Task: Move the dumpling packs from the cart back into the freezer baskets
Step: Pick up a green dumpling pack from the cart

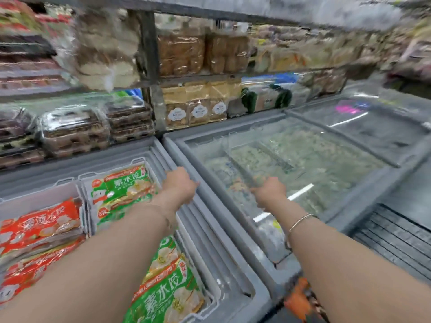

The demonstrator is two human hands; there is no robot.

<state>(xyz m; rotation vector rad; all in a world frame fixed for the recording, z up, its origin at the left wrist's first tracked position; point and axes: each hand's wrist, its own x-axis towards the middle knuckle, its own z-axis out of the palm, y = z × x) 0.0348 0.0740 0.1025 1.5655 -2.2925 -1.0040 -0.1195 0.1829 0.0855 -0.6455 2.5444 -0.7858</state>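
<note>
Green dumpling packs (pixel 121 185) and red dumpling packs (pixel 39 226) already fill my freezer baskets (pixel 80 180) at nine o'clock. My left hand (pixel 179 183) curls over the freezer rim; my right hand (pixel 268 190) grips something (blurred) on the glass lid (pixel 314 164). No cart visible.

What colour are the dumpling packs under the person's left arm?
Green packs with white lettering, seen in the head view.

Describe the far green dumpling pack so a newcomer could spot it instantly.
Start at the open freezer on the left, whose white baskets hold dumpling packs. The green pack lies flat in the far basket on the right-hand side, just left of the left hand. The packs in the basket to its left are red, and a second green pack lies nearer the camera.
</note>
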